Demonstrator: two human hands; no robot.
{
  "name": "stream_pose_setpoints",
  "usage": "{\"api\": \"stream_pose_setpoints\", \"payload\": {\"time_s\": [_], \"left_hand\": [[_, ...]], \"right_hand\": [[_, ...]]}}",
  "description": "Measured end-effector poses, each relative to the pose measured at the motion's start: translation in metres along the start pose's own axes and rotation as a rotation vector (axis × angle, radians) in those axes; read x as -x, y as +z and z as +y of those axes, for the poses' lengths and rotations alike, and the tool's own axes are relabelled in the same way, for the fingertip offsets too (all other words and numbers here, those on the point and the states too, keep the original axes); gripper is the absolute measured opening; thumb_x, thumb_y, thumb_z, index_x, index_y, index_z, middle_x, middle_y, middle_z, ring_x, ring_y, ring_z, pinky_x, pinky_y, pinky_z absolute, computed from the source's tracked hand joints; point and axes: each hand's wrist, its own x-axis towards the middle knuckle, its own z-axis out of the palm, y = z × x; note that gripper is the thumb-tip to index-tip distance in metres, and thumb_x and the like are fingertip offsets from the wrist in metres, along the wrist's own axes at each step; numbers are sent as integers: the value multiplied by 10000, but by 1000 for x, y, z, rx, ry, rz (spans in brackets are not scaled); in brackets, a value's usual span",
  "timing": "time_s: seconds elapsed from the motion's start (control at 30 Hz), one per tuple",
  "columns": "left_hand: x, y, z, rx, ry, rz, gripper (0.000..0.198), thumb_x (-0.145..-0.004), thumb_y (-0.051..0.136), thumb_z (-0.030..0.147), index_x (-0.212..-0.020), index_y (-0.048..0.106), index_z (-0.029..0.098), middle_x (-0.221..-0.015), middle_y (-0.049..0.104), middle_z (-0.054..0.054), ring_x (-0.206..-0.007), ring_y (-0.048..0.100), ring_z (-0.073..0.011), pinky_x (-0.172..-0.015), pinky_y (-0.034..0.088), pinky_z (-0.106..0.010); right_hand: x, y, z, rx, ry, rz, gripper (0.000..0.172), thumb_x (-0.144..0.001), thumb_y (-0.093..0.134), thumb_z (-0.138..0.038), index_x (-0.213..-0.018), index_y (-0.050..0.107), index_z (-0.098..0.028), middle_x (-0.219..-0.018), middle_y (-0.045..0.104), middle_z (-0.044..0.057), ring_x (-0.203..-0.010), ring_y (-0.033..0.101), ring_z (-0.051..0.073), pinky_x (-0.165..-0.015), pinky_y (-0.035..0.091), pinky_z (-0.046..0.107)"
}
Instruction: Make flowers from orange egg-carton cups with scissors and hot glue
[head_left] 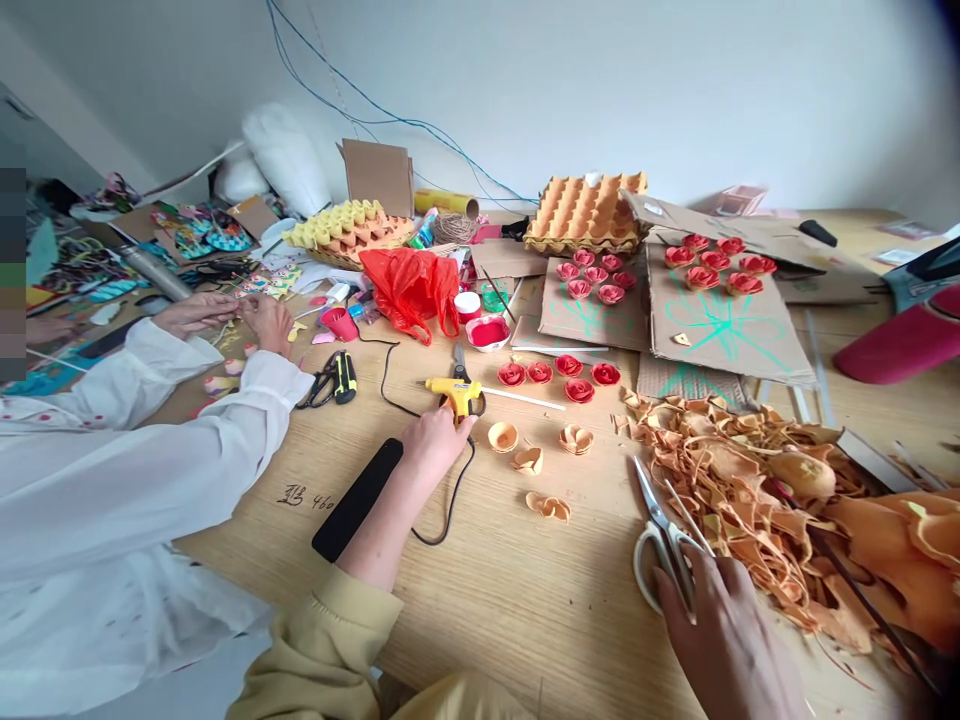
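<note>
Glue gun [454, 393]: yellow, at the centre of the table [517, 590], with its glue stick [525, 398] pointing right and a black cord [386, 375] looping to the near left. It is judged light and rigid, and hot at the nozzle. It is best taken by the grip, which is clasped by the left hand [429, 440].

Scissors [664, 535]: near right, beside orange scraps [739, 470]. They are judged stiff and sharp, to be held by the loops. The right hand [724, 630] is laid on the loops; whether it is closed cannot be told.

Red roses [559, 370] are set just beyond the gun. A co-worker's white sleeve [150, 450] is seen at the left.
</note>
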Motion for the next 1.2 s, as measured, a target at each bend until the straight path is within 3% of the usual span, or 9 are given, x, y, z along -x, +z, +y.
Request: {"api": "stream_pose_setpoints", "payload": {"time_s": [0.17,0.33,0.5,0.63,0.77,0.9,0.97,1.07,1.2], "left_hand": [[-2,3,0,16,4,9,464,-962,450,509,-1057,722,145,-1059,763,-211,-1027,728,-331,-835,532,-370],[-5,4,-4,52,12,32,405,-945,470,448,-978,747,155,-1013,777,-188,-986,734,-317,-801,526,-349],[-3,4,-10,99,33,108,376,-957,456,401,-965,735,151,-954,779,-174,-937,729,-301,-764,492,-332],[12,-4,-16,133,53,187,332,-973,456,404,-953,686,165,-934,771,-136,-869,713,-257,-728,452,-305],[52,-21,-12,280,193,377,243,-948,500,354,-777,571,197,-747,705,-45,-671,629,-175,-640,390,-266],[107,-26,13,460,499,401,262,-931,519,355,-717,472,211,-625,591,14,-534,522,-123,-551,347,-243],[132,-17,29,537,684,348,257,-936,521,366,-736,473,211,-612,562,22,-517,516,-120,-518,347,-241],[155,7,49,591,875,307,267,-950,487,419,-803,510,197,-675,606,-20,-595,596,-166,-555,423,-271],[161,24,55,645,960,231,315,-974,493,448,-816,547,181,-688,645,-30,-602,615,-170,-555,445,-280]], "right_hand": [[-2,0,1,8,-15,38,306,-1018,361,-448,-1022,544,-203,-855,564,81,-625,642,237,-505,521,345],[-3,-4,3,23,15,6,325,-1005,406,-451,-1110,580,-198,-856,581,86,-558,629,230,-432,488,345],[-2,-16,6,-58,-27,-57,270,-997,437,-388,-1131,626,-249,-923,653,125,-661,666,265,-476,509,366],[1,-26,0,-83,21,73,355,-1006,452,-474,-1166,635,-216,-924,672,104,-583,644,217,-455,513,339],[-6,-43,-26,-485,-16,67,250,-985,554,-408,-1109,685,-236,-929,698,74,-570,627,151,-469,543,250],[-24,-48,-65,-971,13,-85,289,-964,598,-407,-1185,706,-256,-1032,761,95,-812,727,216,-683,625,298],[-28,-39,-80,-1229,86,-160,429,-957,592,-487,-1312,664,-259,-1199,744,116,-1016,724,273,-860,618,389],[-24,-20,-94,-1512,288,-230,432,-961,564,-542,-1277,690,-276,-1300,707,100,-1220,644,306,-1023,543,462],[-13,-13,-96,-1792,403,-206,381,-996,492,-516,-1244,697,-311,-1307,692,89,-1179,653,294,-994,547,452]]}}
